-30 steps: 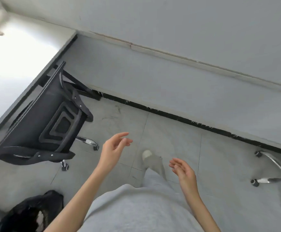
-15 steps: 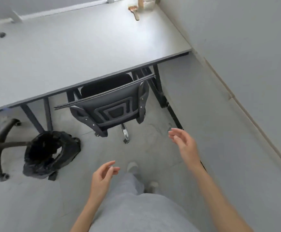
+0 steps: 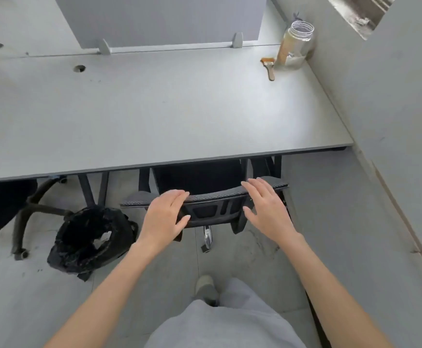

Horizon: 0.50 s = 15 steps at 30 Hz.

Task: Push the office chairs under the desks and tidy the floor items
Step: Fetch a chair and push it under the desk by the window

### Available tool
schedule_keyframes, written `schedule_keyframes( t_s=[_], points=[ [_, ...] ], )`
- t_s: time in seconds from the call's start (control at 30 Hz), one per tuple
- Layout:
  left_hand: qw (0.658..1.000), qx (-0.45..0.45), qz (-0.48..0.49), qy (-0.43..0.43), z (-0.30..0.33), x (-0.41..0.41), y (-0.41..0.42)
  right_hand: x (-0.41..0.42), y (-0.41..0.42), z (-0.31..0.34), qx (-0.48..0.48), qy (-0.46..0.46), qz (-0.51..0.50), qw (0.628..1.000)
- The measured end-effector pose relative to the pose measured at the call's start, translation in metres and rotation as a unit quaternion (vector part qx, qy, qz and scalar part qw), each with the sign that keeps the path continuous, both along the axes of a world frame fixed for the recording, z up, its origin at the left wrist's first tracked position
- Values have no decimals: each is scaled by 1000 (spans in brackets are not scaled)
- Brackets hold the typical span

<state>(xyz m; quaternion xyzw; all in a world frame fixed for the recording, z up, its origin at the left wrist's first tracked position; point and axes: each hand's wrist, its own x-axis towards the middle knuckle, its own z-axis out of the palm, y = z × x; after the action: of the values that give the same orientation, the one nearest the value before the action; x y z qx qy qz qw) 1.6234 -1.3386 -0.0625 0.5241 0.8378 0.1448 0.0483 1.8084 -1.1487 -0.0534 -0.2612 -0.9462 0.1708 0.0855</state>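
Worktop [image 3: 154, 116]: grey, spans the upper half of the frame from the left edge to the wall at right. A grey divider panel [image 3: 159, 18] stands along its far edge at upper centre.

Floor [image 3: 29, 297]: grey tiles, fills the lower half of the frame.

Chair [image 3: 206, 208]: black, at centre frame, its seat under the worktop edge and its backrest top just clear of that edge. One chrome leg with a castor shows below the backrest.

Second chair [image 3: 32, 209]: black, at the left edge, partly under the worktop, with its base legs and a castor out on the floor.

Bin [image 3: 91, 237]: lined with a black bag, stands on the floor at centre left, just beside the first chair and between the two chairs. A pale scrap lies inside it.

Left hand [image 3: 166, 217]: lies on the left part of the backrest top, fingers straight and close together, thumb over the rear face.

Right hand [image 3: 265, 207]: at the right part of the backrest top, fingers straight and spread wide. Whether the palm touches the backrest cannot be told.

Jar [image 3: 296, 45]: clear, open-mouthed, stands on the worktop at upper right, near the wall.

Brush [image 3: 269, 67]: wooden handle, lies on the worktop just beside the jar, to its left.

Shoe [image 3: 204, 287]: pale, on the floor at lower centre, above grey trousers.
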Motion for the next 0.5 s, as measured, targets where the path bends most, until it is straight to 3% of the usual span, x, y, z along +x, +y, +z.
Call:
schedule_keyframes(
  t_s=[0.13,0.27,0.5],
  points=[
    [988,-153,34,4,-8,-23,19,-30,30,-15,30,-108,83,990],
    [988,-136,73,12,-14,-29,32,-42,53,-22,33,-152,52,986],
    [989,-129,68,41,-25,-22,62,-43,95,-26,90,-128,57,986]
  ],
)
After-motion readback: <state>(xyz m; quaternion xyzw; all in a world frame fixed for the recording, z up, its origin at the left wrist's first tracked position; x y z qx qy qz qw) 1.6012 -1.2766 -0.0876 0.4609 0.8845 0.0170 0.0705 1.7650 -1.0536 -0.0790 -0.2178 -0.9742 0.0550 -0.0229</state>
